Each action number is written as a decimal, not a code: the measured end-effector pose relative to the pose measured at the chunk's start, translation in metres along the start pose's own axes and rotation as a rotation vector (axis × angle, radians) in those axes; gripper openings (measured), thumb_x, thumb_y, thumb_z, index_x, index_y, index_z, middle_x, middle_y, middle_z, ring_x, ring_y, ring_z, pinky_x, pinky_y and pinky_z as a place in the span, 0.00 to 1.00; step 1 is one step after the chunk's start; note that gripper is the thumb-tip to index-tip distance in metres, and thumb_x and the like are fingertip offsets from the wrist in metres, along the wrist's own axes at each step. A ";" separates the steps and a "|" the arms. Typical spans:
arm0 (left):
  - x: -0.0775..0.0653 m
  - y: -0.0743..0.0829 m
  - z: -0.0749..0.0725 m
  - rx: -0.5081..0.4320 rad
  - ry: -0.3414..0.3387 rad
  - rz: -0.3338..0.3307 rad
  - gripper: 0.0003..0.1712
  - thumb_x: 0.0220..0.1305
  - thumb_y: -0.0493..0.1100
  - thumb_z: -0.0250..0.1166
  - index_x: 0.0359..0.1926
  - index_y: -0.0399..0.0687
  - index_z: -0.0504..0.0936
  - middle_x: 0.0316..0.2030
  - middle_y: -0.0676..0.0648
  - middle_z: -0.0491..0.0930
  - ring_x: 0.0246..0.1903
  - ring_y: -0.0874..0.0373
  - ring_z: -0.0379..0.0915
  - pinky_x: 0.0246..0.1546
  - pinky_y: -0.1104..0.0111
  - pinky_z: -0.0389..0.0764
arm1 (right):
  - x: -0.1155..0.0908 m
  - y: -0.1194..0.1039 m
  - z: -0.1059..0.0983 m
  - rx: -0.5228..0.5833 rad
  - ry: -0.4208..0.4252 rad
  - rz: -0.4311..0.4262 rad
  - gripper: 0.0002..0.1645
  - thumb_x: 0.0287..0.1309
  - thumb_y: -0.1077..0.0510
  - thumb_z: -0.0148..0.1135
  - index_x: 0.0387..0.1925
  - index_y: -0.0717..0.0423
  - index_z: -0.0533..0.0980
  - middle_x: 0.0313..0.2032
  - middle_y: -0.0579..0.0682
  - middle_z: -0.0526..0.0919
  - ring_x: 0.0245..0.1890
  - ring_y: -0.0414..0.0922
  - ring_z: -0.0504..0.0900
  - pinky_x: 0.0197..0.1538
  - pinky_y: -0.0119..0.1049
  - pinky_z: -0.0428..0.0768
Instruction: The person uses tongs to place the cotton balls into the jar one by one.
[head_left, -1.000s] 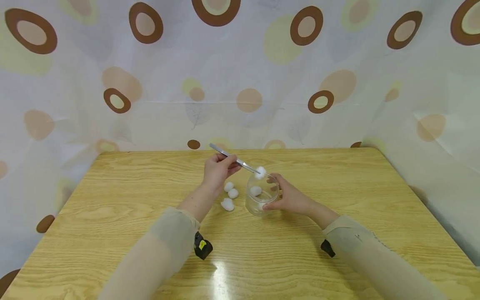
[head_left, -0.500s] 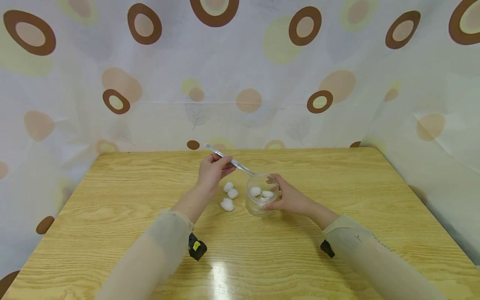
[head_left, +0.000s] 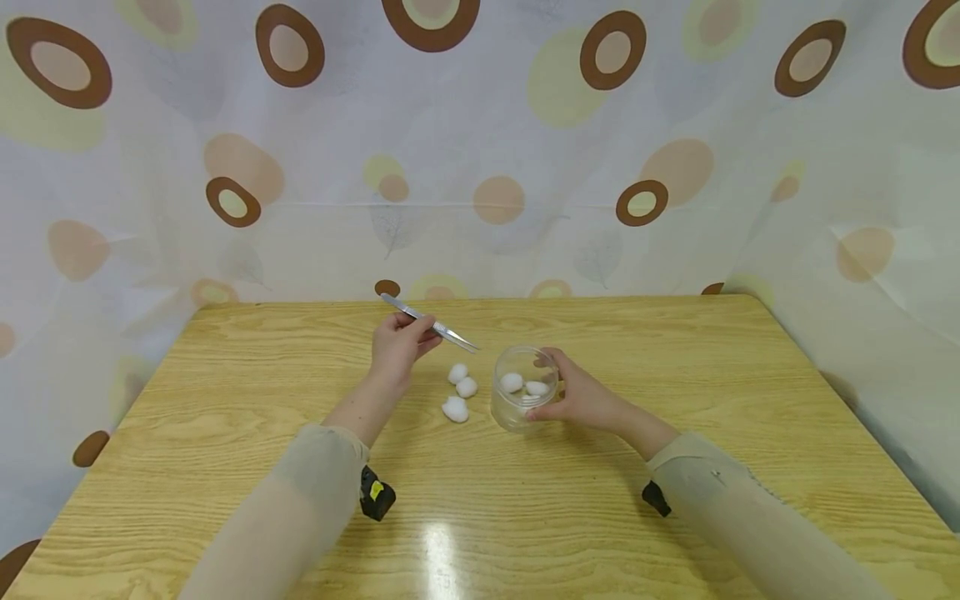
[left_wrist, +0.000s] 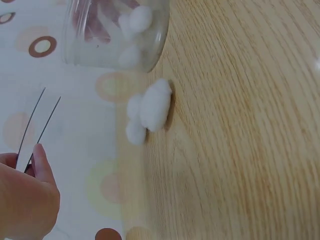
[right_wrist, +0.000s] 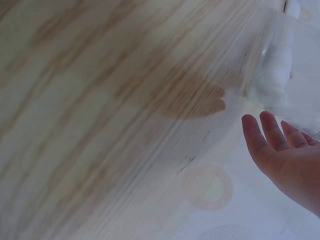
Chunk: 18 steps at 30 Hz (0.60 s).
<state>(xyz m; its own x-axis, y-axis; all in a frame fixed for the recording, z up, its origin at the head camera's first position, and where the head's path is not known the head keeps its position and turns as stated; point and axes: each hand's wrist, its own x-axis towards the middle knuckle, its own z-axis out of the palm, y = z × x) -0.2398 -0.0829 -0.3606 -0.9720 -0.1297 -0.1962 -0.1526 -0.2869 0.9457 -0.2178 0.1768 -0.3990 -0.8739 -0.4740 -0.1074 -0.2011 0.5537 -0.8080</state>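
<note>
Between the thumb and fingers of my left hand [head_left: 399,347] are silver tweezers [head_left: 456,337], slanting down to the right. Their tips stand apart with nothing between them, as the left wrist view shows. A clear jar [head_left: 510,418] without a lid stands right of them, and my right hand [head_left: 581,398] holds it from the right, thumb in front and fingers behind. White cotton balls [head_left: 512,382] lie inside the jar. Left of it on the table are a cotton ball [head_left: 458,372], a second cotton ball [head_left: 467,387] touching it, and a flatter cotton ball [head_left: 455,409] nearer me.
The wooden table [head_left: 480,517] reaches back to a patterned curtain [head_left: 450,242], which also hangs along both sides. A black wrist camera [head_left: 377,493] sits under the left sleeve, and another dark camera [head_left: 656,497] shows by the right sleeve.
The cotton ball at the tweezers' tips was let go into the jar. My left hand and the tweezers then moved left, away from the rim. The right hand and jar stayed put.
</note>
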 end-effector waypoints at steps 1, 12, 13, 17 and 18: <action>0.000 0.000 -0.001 0.000 0.005 0.002 0.05 0.63 0.33 0.57 0.36 0.40 0.68 0.29 0.50 0.73 0.25 0.66 0.76 0.36 0.80 0.84 | 0.000 0.000 0.000 0.000 0.001 -0.004 0.58 0.46 0.50 0.73 0.69 0.62 0.47 0.66 0.65 0.59 0.63 0.62 0.62 0.58 0.54 0.75; 0.008 -0.009 -0.009 0.028 0.031 0.006 0.07 0.63 0.33 0.57 0.39 0.39 0.67 0.29 0.50 0.73 0.25 0.66 0.77 0.35 0.80 0.84 | 0.000 0.000 0.001 -0.009 0.012 -0.016 0.59 0.45 0.50 0.74 0.68 0.63 0.48 0.65 0.66 0.60 0.62 0.62 0.64 0.58 0.54 0.76; 0.009 -0.009 -0.010 0.040 0.036 0.007 0.07 0.63 0.33 0.57 0.40 0.38 0.67 0.29 0.50 0.73 0.25 0.66 0.77 0.35 0.80 0.84 | 0.000 0.000 0.000 -0.011 0.012 -0.017 0.58 0.45 0.50 0.73 0.68 0.63 0.48 0.65 0.66 0.60 0.62 0.62 0.64 0.57 0.54 0.76; 0.012 -0.012 -0.012 0.083 0.058 0.015 0.08 0.63 0.33 0.58 0.41 0.37 0.68 0.29 0.50 0.73 0.24 0.66 0.76 0.34 0.80 0.84 | 0.001 0.001 0.000 -0.017 0.008 -0.015 0.59 0.46 0.50 0.73 0.69 0.63 0.47 0.66 0.65 0.59 0.62 0.62 0.64 0.57 0.53 0.76; 0.013 -0.012 -0.013 0.088 0.063 0.018 0.08 0.63 0.33 0.58 0.41 0.36 0.68 0.28 0.50 0.73 0.24 0.66 0.76 0.34 0.80 0.84 | 0.001 0.001 0.000 -0.020 0.007 -0.015 0.59 0.46 0.49 0.73 0.69 0.62 0.47 0.66 0.65 0.59 0.62 0.62 0.63 0.57 0.53 0.76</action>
<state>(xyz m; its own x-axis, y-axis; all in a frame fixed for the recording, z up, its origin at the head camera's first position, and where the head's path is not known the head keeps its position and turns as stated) -0.2481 -0.0933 -0.3783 -0.9618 -0.1947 -0.1926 -0.1533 -0.2000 0.9677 -0.2185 0.1769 -0.4001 -0.8737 -0.4779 -0.0908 -0.2234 0.5601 -0.7977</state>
